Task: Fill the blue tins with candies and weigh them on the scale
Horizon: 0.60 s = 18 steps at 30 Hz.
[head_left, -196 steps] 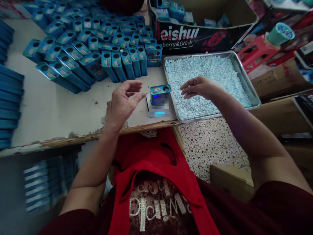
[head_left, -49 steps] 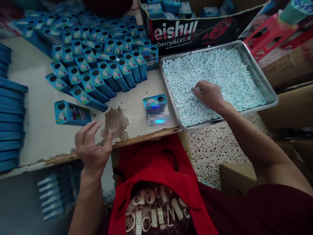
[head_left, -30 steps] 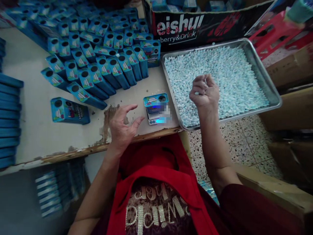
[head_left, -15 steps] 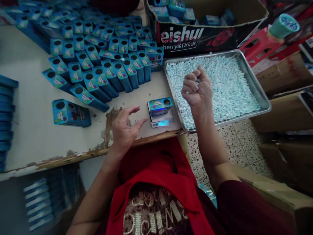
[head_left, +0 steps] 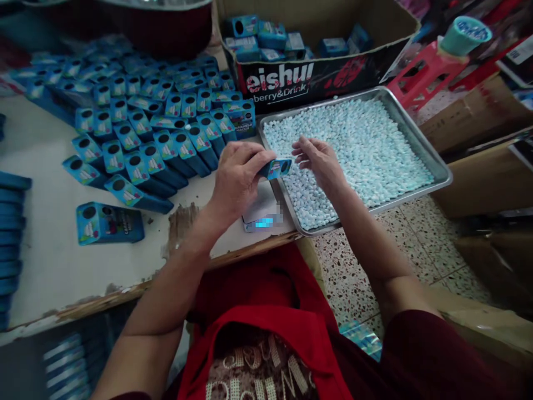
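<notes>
My left hand (head_left: 239, 175) grips a small blue candy tin (head_left: 277, 168) with a round hole at its right end, tilted just above the scale. Beneath it, the small flat digital scale (head_left: 261, 206) rests near the table edge, its lit display partly blurred. Over the left part of the metal tray (head_left: 442, 176), my right hand (head_left: 318, 161) is open, fingers loosely bent towards the tin. The palm is turned from view. Pale blue candies (head_left: 375, 150) fill the tray in a thick layer.
Rows of upright blue tins (head_left: 137, 130) crowd the table's left and back. One tin (head_left: 110, 223) lies apart in front. Behind the tray, a black cardboard box (head_left: 325, 78) holds more tins. A red stool (head_left: 433, 72) with a turquoise container (head_left: 465, 36) stands right.
My left hand has closed on the tin and lifted it off the scale. My right hand has moved left and loosened from a fist that held candies. The view has shifted slightly.
</notes>
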Tool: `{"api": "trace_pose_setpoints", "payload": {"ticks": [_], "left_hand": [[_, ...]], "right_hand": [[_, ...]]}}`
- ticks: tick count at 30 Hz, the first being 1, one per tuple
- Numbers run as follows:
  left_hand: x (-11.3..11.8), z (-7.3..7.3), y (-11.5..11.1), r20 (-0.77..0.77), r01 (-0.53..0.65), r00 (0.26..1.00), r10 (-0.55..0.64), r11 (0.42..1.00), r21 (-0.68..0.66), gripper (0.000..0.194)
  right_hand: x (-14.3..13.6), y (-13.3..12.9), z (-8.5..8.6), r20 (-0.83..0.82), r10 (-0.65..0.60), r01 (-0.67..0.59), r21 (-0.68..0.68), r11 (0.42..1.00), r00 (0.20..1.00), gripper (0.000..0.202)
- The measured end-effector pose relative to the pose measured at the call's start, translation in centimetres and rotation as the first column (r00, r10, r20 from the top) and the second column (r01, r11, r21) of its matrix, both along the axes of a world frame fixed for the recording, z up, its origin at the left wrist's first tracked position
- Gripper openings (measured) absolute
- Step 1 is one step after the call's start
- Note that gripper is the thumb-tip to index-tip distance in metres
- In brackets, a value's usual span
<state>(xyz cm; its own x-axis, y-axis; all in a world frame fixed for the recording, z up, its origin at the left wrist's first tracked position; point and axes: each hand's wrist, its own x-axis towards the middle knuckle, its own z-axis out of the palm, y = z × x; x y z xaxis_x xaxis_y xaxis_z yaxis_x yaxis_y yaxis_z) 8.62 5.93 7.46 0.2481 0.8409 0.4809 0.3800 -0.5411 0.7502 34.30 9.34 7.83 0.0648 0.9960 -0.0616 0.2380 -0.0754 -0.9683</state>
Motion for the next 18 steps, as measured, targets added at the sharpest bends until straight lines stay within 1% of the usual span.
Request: {"api": "trace_pose_setpoints", "payload": {"ticks": [1, 2, 3, 4, 6, 8, 9, 10, 11, 13, 15, 16, 18], "left_hand": [[0.6, 1.2, 1.0, 0.013, 0.013, 1.000, -0.013, 1.000, -0.013, 0.011], [1.4, 2.3, 2.0, 0.037, 0.030, 0.999, -0.029, 0.999, -0.041, 0.007], [2.1, 3.3, 2.8, 0.054, 0.054, 0.997, -0.050, 0.996, -0.075, 0.006], [2.9, 4.1, 3.5, 0.052, 0.084, 0.996, -0.078, 0.991, -0.107, 0.009], [4.3, 5.0, 4.7, -0.035, 0.161, 0.985, -0.166, 0.978, -0.131, 0.015], [5.3, 5.0, 5.5, -0.193, 0.233, 0.950, -0.244, 0.969, -0.077, 0.015], [5.7, 4.8, 5.7, -0.269, 0.255, 0.929, -0.253, 0.966, -0.028, 0.013], [5.9, 4.4, 5.9, -0.327, 0.257, 0.916, -0.233, 0.966, 0.029, 0.010], [6.1, 4.0, 5.9, -0.367, 0.236, 0.911, -0.189, 0.968, 0.088, 0.009], [6.1, 3.1, 5.7, -0.406, 0.155, 0.912, -0.064, 0.968, 0.196, 0.016], [6.0, 2.6, 5.0, -0.423, 0.090, 0.905, 0.041, 0.955, 0.284, 0.024], [5.8, 2.5, 4.6, -0.433, 0.084, 0.899, 0.068, 0.943, 0.322, 0.027], [5.6, 2.6, 3.9, -0.460, 0.108, 0.884, 0.085, 0.920, 0.377, 0.030]], "right_hand": [[-0.3, 0.2, 0.0, -0.191, -0.027, 0.008, -0.101, 0.995, 0.981, 0.061], [-0.6, 0.3, 0.0, -0.340, -0.060, -0.009, -0.197, 0.980, 0.938, 0.063], [-0.8, 0.5, 0.0, -0.450, -0.093, -0.038, -0.273, 0.961, 0.888, 0.065], [-0.9, 0.6, 0.0, -0.531, -0.130, -0.064, -0.332, 0.941, 0.838, 0.065], [-0.9, 0.8, -0.1, -0.637, -0.218, -0.098, -0.423, 0.901, 0.739, 0.064], [-0.8, 1.0, -0.4, -0.703, -0.312, -0.118, -0.490, 0.864, 0.639, 0.060], [-0.7, 1.0, -0.6, -0.728, -0.347, -0.132, -0.511, 0.849, 0.591, 0.058], [-0.7, 1.1, -0.7, -0.748, -0.372, -0.149, -0.526, 0.837, 0.549, 0.055], [-0.6, 1.1, -0.8, -0.765, -0.387, -0.169, -0.533, 0.829, 0.514, 0.053], [-0.7, 1.1, -1.0, -0.788, -0.406, -0.195, -0.537, 0.821, 0.463, 0.048], [-0.8, 1.0, -0.9, -0.793, -0.425, -0.190, -0.543, 0.818, 0.437, 0.044], [-0.9, 0.8, -0.8, -0.795, -0.430, -0.180, -0.541, 0.821, 0.429, 0.042], [-1.0, 0.5, -0.6, -0.803, -0.416, -0.182, -0.526, 0.831, 0.427, 0.041]]}}
